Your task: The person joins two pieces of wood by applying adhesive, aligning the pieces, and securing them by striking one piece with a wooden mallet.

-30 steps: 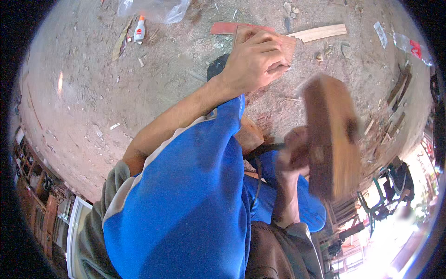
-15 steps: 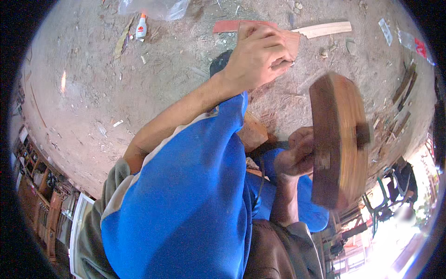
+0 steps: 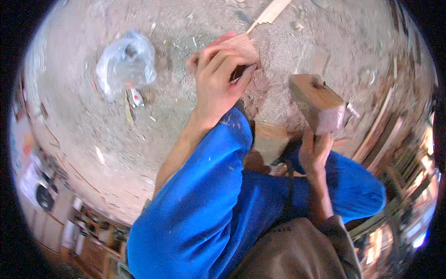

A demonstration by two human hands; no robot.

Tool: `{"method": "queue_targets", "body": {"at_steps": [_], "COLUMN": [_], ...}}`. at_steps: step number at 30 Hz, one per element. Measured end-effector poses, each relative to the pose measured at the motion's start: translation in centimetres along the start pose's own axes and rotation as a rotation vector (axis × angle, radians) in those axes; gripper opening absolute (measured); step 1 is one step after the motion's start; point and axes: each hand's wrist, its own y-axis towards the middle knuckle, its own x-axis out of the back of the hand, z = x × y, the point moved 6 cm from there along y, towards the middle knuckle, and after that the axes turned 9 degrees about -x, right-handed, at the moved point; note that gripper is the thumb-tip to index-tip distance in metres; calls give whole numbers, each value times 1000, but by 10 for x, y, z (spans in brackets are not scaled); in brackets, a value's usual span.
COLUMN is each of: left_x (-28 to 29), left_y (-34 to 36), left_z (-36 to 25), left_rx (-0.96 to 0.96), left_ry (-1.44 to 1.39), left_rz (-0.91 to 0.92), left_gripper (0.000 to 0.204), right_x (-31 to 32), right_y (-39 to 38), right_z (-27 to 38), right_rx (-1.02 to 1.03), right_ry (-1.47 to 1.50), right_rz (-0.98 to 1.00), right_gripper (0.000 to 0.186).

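My left hand (image 3: 217, 81) is closed over a reddish-brown wooden piece (image 3: 244, 44), its fingers wrapped across the top, which hides most of the piece. A pale wood strip (image 3: 271, 13) with a jagged end lies just beyond it. In my right hand (image 3: 316, 151) is a wooden mallet (image 3: 320, 100), gripped by the handle below its thick, blocky head. The mallet is raised to the right of the wooden piece, apart from it. Blue trousers cover my bent legs below both hands.
On the dirt floor to the left lie a clear plastic bag (image 3: 125, 65) and a small white bottle (image 3: 136, 97). A wooden block (image 3: 271, 131) sits between my legs. Long planks (image 3: 378, 135) lie at the right; cluttered shelving (image 3: 88, 237) stands at lower left.
The view has shifted and turned, so the bag and bottle appear lower. The mallet head has tilted over, from upright to its top showing. Both hands keep their holds.
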Motion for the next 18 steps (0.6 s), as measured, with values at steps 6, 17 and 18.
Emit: {"method": "queue_targets", "body": {"at_steps": [6,17,18], "left_x": [-6,-31,-32], "left_y": [6,20,21], "left_z": [-2,14,15], "left_rx": [-119,-7,5], "left_ry": [54,142,126], "left_rz": [233,580,558], "left_gripper": [31,105,102], "right_x": [-20,-57,-59], "right_y": [-4,29,31], "right_z": [-50,-44,-43], "right_rx": [-293,-436,-445], "right_ry": [202,333,336], "right_rz": [76,282,285], "right_gripper": [29,21,21]}}
